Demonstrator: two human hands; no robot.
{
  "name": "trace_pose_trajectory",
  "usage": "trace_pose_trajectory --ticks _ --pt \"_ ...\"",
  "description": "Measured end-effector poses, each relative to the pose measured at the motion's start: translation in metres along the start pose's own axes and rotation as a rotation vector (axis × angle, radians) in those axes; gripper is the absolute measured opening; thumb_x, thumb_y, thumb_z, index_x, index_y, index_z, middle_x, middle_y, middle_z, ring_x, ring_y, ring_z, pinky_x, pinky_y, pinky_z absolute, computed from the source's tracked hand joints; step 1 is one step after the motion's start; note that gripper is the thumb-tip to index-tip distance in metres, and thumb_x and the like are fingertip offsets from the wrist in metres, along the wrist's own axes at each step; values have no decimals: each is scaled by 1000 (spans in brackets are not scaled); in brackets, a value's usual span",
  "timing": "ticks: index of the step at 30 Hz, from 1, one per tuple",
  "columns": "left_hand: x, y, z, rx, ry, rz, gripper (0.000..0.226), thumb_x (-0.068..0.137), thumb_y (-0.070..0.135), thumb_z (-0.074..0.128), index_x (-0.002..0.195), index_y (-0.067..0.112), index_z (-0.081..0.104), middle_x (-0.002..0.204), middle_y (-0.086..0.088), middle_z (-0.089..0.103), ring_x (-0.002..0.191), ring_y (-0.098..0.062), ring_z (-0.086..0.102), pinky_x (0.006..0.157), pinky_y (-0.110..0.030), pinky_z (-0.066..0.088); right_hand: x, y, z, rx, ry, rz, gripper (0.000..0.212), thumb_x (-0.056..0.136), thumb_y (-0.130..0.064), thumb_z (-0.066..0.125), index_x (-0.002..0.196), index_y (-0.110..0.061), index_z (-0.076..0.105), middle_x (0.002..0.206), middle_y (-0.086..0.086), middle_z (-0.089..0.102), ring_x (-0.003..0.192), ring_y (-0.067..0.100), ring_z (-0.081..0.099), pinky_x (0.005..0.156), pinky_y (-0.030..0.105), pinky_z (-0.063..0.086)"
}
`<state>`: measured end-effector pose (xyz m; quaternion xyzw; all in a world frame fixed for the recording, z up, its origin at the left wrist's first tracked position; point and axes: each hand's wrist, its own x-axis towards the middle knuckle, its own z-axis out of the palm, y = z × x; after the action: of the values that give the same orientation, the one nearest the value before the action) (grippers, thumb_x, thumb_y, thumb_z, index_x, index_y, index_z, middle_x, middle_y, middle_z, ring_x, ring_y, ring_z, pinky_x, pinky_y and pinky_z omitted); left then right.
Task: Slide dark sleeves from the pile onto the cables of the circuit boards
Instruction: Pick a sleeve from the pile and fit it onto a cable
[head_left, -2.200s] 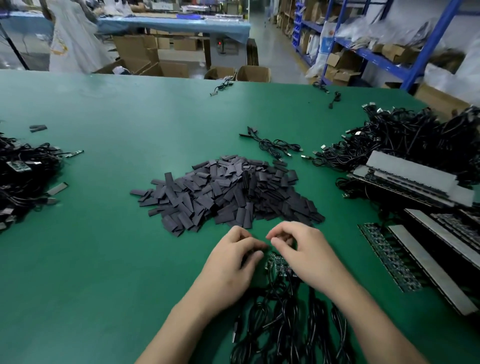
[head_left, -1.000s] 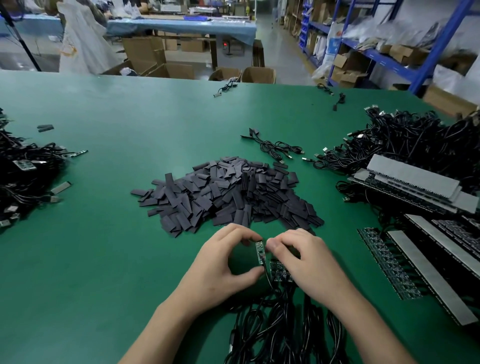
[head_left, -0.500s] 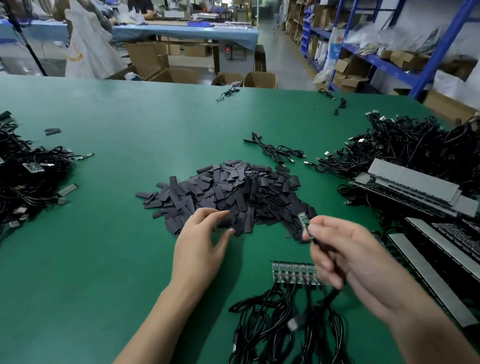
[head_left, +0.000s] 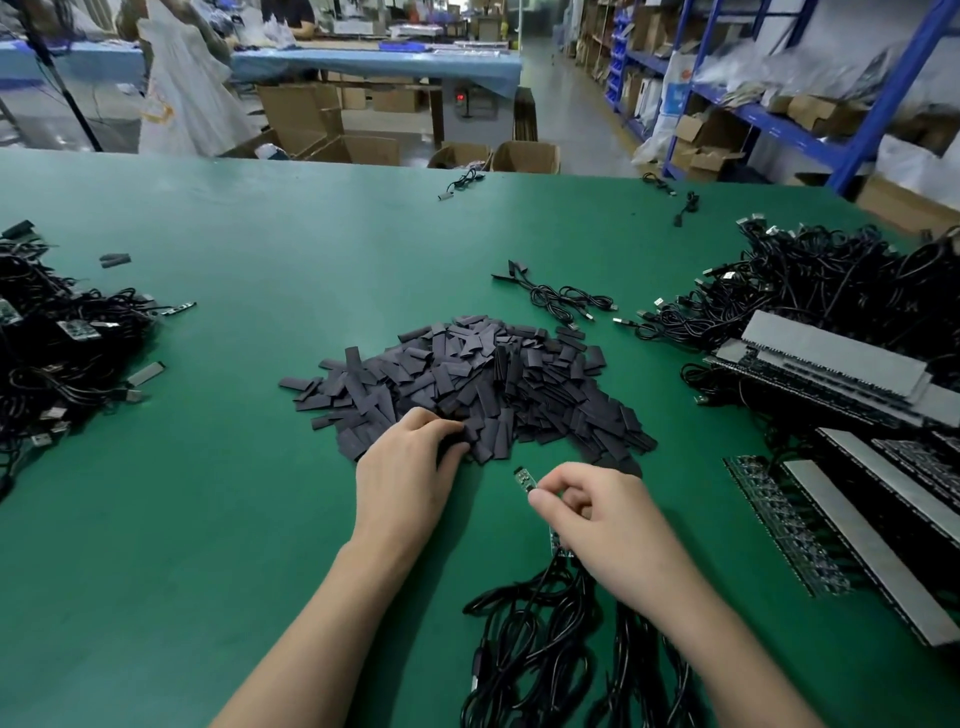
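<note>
Head view: the left hand (head_left: 405, 470) has left the board (head_left: 523, 478) for the pile (head_left: 493, 379) just ahead and now pinches a sleeve (head_left: 458, 440) at its near edge — the right hand (head_left: 597, 519), beside it, keeps the board pinched, cables (head_left: 530, 639) under its wrist — so sleeving looks next.

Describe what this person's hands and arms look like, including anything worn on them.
The left hand and right hand are bare: no gloves, and no ring shows on the fingers in view. The left forearm and right forearm are uncovered down to the frame's lower edge, with no sleeve, watch or wristband visible. No markings show on them.
</note>
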<state>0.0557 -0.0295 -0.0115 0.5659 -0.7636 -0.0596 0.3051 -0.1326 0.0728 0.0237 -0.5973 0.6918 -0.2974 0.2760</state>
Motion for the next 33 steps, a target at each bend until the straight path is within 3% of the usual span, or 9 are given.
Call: trace_pose_trajectory --ticks 5,9,11,15,18,28,33 --pt "-8 2 -5 -225 -12 131 19 87 32 81 105 31 79 102 19 67 78 -5 62 69 -24 52 1 13 2 168 47 -57 18 97 -43 62 87 -30 69 64 -7 64 52 8 46 56 32 39" --pt "-16 1 -13 -518 -86 187 19 87 34 75 106 30 79 104 21 66 92 -4 63 79 -9 43 -4 14 -1 259 -15 -91 22 96 -47 56 89 -30 69 67 -4 62 61 14 48 61 33 37" --pt "-16 3 -15 -569 -111 196 19 87 30 76 106 28 80 104 19 68 98 -7 65 83 -9 43 -5 14 -3 248 8 -114 22 99 -42 58 86 -28 68 68 5 61 60 15 49 59 35 38" --pt "-16 4 -14 -591 -144 201 20 86 30 77 105 28 81 104 18 69 98 -12 67 86 -14 47 -4 16 -4 218 69 -118 21 101 -32 62 80 -28 66 57 -4 50 53 4 40 53 21 33" --pt "-17 5 -13 -588 -186 236 21 87 33 76 106 28 81 104 18 68 101 -9 67 88 -19 50 -5 16 -3 190 62 -111 22 99 -34 60 79 -26 65 54 -12 44 50 4 37 51 21 33" --pt "-18 4 -14 -544 -205 294 19 88 35 76 106 32 80 103 18 66 94 -13 67 85 -28 54 -4 18 0 39 59 -118 26 100 -38 59 77 -24 61 54 -10 48 51 8 43 52 23 31" --pt "-17 3 -17 -354 -172 442 18 91 36 75 108 32 79 105 17 65 97 -6 62 83 -30 54 -4 19 1 -63 59 -118 28 99 -35 61 71 -31 55 61 -26 54 57 3 51 56 18 37"
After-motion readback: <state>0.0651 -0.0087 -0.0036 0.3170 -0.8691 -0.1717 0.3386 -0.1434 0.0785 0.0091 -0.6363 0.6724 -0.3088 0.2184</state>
